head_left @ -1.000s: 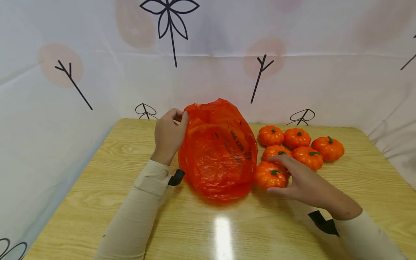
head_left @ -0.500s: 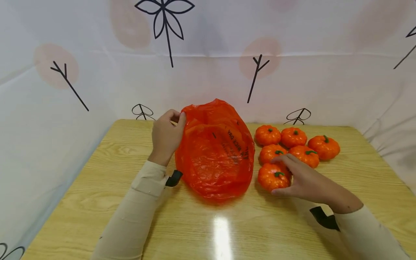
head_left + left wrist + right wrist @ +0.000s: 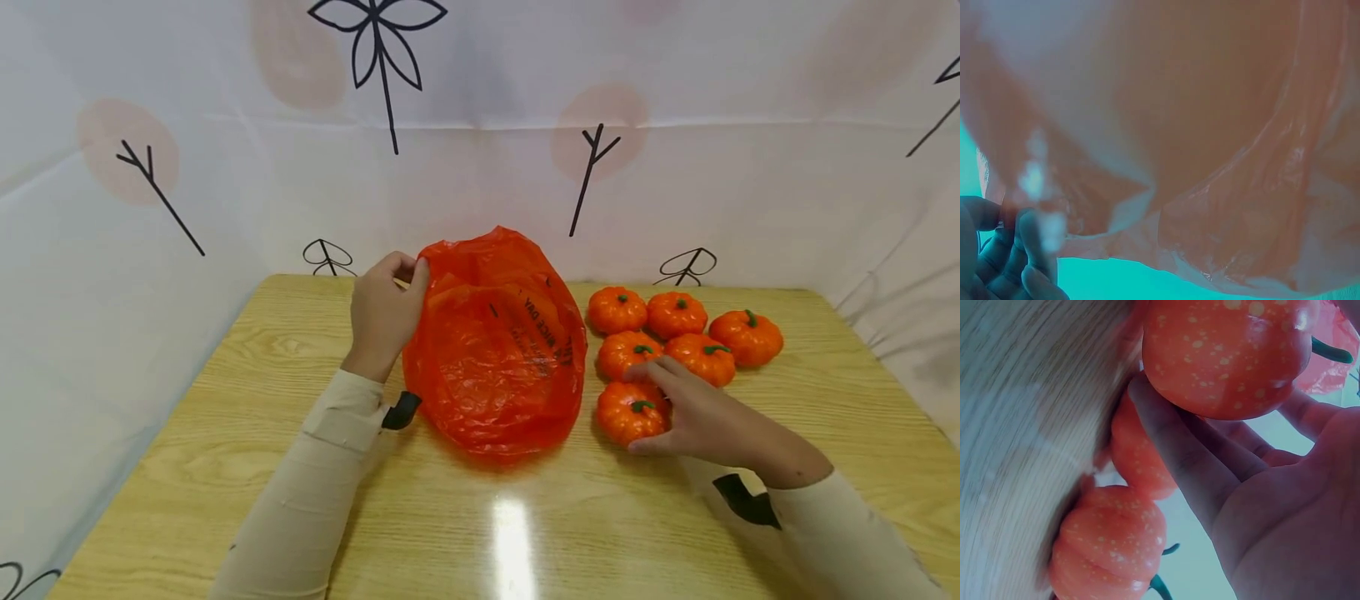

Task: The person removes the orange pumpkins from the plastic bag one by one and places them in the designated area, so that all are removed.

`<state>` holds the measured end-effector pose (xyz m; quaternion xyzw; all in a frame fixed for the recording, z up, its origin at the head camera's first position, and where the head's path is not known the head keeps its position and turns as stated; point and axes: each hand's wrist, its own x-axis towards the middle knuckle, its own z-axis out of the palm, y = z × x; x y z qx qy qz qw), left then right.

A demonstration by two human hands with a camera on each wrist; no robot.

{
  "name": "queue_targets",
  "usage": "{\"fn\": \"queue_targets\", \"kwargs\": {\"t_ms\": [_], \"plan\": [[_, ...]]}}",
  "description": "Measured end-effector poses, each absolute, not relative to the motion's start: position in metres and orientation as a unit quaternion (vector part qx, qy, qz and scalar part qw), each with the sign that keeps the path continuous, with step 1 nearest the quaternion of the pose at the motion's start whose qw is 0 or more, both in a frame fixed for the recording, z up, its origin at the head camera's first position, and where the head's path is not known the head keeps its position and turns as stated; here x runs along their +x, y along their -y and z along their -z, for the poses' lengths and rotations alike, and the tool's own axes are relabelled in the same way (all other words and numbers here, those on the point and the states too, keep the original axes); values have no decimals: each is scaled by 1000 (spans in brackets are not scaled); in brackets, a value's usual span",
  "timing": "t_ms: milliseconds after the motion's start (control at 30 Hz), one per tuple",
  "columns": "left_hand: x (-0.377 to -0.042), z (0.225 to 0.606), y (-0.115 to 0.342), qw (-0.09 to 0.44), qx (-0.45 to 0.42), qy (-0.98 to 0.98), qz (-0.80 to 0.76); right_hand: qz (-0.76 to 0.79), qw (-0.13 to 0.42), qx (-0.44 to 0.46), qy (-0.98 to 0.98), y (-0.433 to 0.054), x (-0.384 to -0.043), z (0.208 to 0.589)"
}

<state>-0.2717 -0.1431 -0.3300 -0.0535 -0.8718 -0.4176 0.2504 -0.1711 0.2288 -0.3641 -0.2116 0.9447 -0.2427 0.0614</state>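
A red plastic bag [image 3: 495, 367] with dark print stands on the wooden table, its mouth spread wide. My left hand [image 3: 386, 308] pinches the bag's upper left rim between thumb and fingers. In the left wrist view the translucent bag [image 3: 1210, 156] fills most of the picture, with my fingers [image 3: 1032, 240] at lower left. My right hand [image 3: 705, 417] holds the nearest small orange pumpkin [image 3: 628, 414], thumb at its front and fingers at its back. In the right wrist view my fingers [image 3: 1179, 444] lie along that pumpkin [image 3: 1229, 359], which has a green stem.
Several more pumpkins sit close together behind my right hand, among them a far-left one [image 3: 617, 310] and a far-right one [image 3: 746, 340]. A patterned cloth [image 3: 480, 167] hangs behind the table [image 3: 420, 533]. Light glares on the table's front.
The nearest pumpkin has shifted slightly right and toward me, away from the bag's side, with my right hand around it. The left hand keeps its hold on the rim. The head view has turned slightly.
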Motion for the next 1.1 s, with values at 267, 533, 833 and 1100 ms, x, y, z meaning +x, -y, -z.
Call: {"fn": "queue_targets", "kwargs": {"t_ms": [267, 533, 833, 1100], "plan": [[-269, 331, 143, 241, -56, 873, 420, 225, 64, -216, -948, -228, -172, 367], [-264, 336, 144, 223, -63, 877, 420, 230, 85, -211, -946, -226, -164, 372], [-257, 341, 148, 220, -95, 869, 433, 225, 66, -222, -946, -216, -157, 377], [-256, 344, 149, 207, -126, 856, 457, 221, 53, -239, -944, -211, -156, 380]]}}
